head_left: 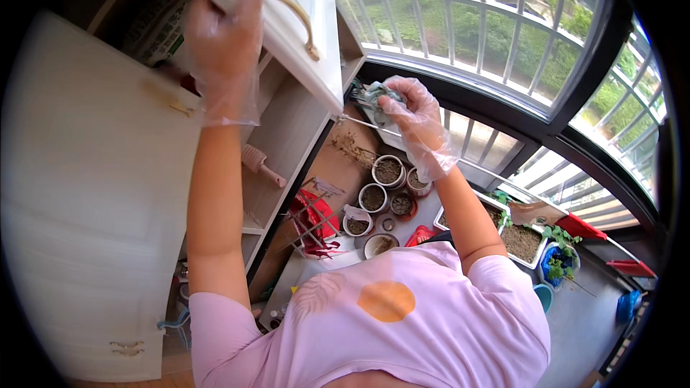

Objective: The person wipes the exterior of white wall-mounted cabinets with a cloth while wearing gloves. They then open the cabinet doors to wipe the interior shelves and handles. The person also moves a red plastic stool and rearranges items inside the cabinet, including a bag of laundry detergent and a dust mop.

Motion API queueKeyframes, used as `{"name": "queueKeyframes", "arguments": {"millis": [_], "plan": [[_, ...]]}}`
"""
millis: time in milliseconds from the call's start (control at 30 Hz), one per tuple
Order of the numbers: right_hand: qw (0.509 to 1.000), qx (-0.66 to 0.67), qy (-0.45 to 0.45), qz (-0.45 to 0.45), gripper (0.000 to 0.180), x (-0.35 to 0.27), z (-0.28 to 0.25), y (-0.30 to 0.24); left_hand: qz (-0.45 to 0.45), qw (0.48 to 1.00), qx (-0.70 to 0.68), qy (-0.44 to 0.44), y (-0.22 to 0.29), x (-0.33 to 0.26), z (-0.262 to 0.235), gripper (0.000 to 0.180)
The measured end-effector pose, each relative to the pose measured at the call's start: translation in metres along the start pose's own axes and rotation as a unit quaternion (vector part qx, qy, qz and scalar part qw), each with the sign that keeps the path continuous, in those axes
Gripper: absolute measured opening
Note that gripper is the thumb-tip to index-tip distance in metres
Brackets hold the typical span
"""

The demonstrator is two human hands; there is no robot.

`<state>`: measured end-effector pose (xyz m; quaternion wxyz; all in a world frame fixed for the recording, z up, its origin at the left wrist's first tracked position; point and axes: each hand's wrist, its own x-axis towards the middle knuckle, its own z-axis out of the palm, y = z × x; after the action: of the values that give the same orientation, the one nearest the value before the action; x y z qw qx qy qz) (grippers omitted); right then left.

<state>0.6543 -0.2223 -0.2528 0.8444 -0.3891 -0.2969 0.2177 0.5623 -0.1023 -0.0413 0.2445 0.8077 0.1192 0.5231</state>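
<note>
A: Where are the two hands, and in what state?

B: Both wear thin clear gloves. The left hand [224,50], at about 11 o'clock, lies with fingers curled over the edge of the white cupboard door [287,21], which is swung open and carries a curved handle [302,21]. The right hand [410,118], near 12 o'clock, has its fingers closed around a small grey-green bundle [377,95]; what the bundle is cannot be told.

A: How does the bundle lie relative to the cupboard?

B: It sits just right of the door's lower corner, at the right hand's 10 o'clock. The open shelves [277,136] lie farther left, toward 9 o'clock. The bundle's long axis appears to run roughly 10 to 4 o'clock. The right hand is the nearer one; the left is well apart, up on the door.

A: What lies below?

B: Several small pots of soil [388,171] cluster on the floor at 6 o'clock from the right hand, red pieces [313,219] to their left, a planter tray [521,243] to their right.
</note>
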Motion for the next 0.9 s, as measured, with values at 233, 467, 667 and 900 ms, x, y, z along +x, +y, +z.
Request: {"name": "queueKeyframes", "arguments": {"millis": [233, 467, 667, 900], "plan": [[0.998, 0.021, -0.053, -0.036, 0.029, 0.03, 0.055, 0.025, -0.138, 0.957, -0.235, 0.099, -0.063, -0.012, -0.029, 0.07], [0.921, -0.185, -0.106, -0.325, 0.022, 0.051, 0.131, 0.06, -0.177, 0.946, -0.24, 0.131, -0.101, -0.014, -0.06, 0.077], [0.932, -0.194, 0.077, -0.296, 0.009, 0.16, 0.13, 0.082, -0.198, 0.947, -0.155, 0.199, -0.123, -0.015, -0.064, 0.074], [0.937, -0.184, -0.106, -0.276, 0.018, 0.127, 0.168, 0.076, -0.317, 0.924, -0.158, 0.142, -0.209, -0.005, -0.134, 0.063]]}}
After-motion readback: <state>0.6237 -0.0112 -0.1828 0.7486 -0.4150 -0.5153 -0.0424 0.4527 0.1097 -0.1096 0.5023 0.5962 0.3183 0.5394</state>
